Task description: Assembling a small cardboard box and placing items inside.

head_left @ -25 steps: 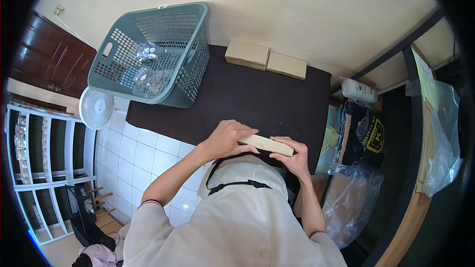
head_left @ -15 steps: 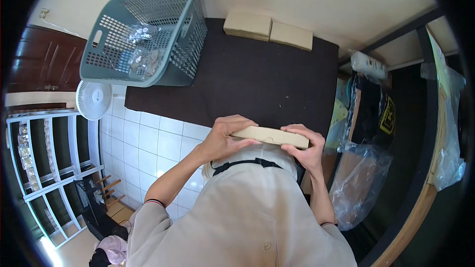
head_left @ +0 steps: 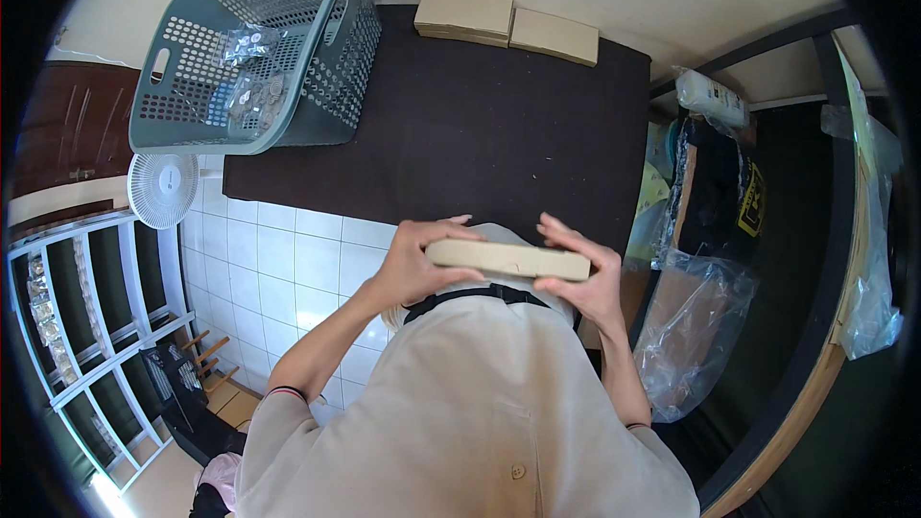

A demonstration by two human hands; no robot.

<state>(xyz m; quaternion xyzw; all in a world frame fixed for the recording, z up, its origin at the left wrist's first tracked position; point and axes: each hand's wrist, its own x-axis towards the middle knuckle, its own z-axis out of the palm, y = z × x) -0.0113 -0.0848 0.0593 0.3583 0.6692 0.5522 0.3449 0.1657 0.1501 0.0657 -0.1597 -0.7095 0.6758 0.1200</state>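
A slim, closed cardboard box (head_left: pixel 507 260) is held level just in front of my waist, by the near edge of the dark-topped table (head_left: pixel 460 125). My left hand (head_left: pixel 411 257) grips its left end, with the thumb on the near side and the fingers behind it. Around the right end my right hand (head_left: pixel 593 278) is closed, its thumb low against the box. The right fingers rise partly clear of the far edge. A small notch shows on the side facing me.
Flat cardboard boxes (head_left: pixel 464 15) lie along the wall at the table's back, in two groups. A grey-green perforated basket (head_left: pixel 331 77) with clear bags (head_left: pixel 257 96) stands at the table's left. Plastic-wrapped goods (head_left: pixel 696 326) and a dark frame (head_left: pixel 844 134) flank the right side.
The box has shifted slightly left and up in the picture. My right fingers have lifted and spread from its far edge. The view has moved, so the table and basket sit higher.
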